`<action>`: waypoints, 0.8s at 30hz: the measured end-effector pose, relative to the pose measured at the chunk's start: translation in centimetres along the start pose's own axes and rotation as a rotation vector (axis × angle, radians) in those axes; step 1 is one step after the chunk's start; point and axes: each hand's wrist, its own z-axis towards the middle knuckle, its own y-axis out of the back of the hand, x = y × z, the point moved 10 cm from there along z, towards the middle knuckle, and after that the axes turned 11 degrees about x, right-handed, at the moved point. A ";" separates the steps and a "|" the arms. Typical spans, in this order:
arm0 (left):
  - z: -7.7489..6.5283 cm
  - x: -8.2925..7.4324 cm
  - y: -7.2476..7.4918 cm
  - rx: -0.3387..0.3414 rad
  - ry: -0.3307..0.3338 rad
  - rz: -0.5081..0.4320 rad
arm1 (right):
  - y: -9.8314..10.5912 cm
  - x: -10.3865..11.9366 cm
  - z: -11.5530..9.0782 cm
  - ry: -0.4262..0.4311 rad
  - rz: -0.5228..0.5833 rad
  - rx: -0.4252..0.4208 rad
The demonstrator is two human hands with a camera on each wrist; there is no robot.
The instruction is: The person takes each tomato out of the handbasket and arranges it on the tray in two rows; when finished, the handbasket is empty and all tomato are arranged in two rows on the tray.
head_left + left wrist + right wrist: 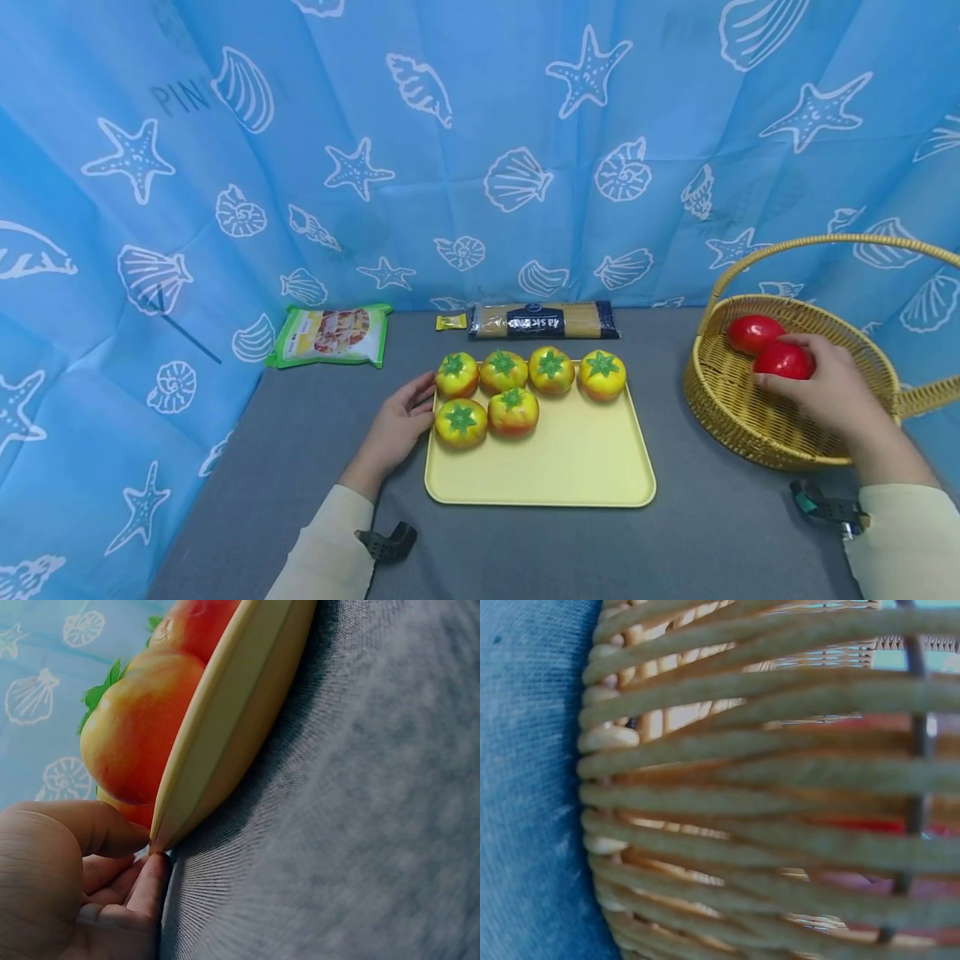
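On the pale yellow tray (555, 483) sit several yellow-orange, tomato-like fruits (461, 423) with green star-shaped tops, grouped toward its back and left. My left hand (396, 425) pinches the tray's left rim; in the left wrist view the thumb (112, 829) and a finger meet at the tray's edge. Far to the right, my right hand (832, 387) reaches inside a wicker basket (701, 392) and holds a glossy red fruit (783, 360). Another red fruit (752, 333) lies behind it in the basket. The right wrist view is filled by the woven basket wall (742, 780), hiding most of that hand.
Behind the tray lie a pack of spaghetti (540, 320), a small yellow packet (451, 322) and a green-and-white food bag (330, 335). The basket's tall handle (825, 240) arches over it. A blue shell-patterned curtain (450, 167) stands along the back of the grey table (315, 442).
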 end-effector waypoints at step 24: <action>0.2 0.3 0.0 0.007 -0.025 -0.009 | 1.3 1.9 -2.0 0.023 0.204 -0.148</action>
